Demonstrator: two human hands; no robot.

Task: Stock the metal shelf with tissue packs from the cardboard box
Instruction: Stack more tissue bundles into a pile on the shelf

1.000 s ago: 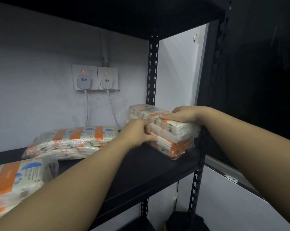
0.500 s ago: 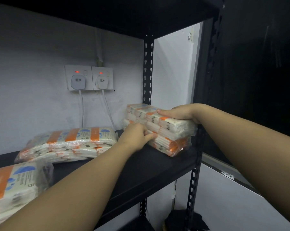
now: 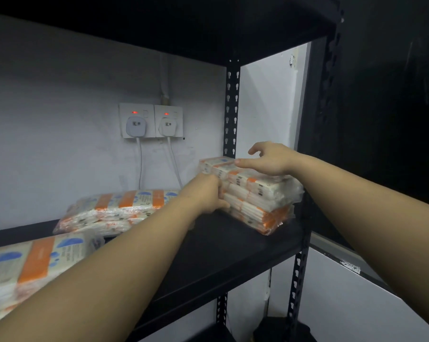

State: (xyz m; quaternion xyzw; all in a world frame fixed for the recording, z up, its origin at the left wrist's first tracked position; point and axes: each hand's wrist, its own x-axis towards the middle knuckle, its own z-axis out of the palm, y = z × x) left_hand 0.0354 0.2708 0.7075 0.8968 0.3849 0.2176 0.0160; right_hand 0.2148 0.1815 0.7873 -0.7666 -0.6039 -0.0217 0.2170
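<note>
A stack of orange-and-white tissue packs (image 3: 260,193) sits at the right end of the black metal shelf (image 3: 221,248), against the right posts. My left hand (image 3: 206,193) is at the stack's left side, fingers curled against it and thumb low on the bottom pack. My right hand (image 3: 270,159) hovers over the stack's top with fingers loosely spread, one straight finger touching the top pack. The cardboard box is out of view.
Another pile of tissue packs (image 3: 114,208) lies mid-shelf by the wall, and a further pack (image 3: 31,265) lies at the near left. Two wall sockets with plugs and cables (image 3: 150,123) are behind. A rear post (image 3: 231,107) and an upper shelf board bound the space.
My right hand has lifted off its grip on the stack's top and opened its fingers. My left hand has slid further along the stack's left side. The stack sits slightly deeper.
</note>
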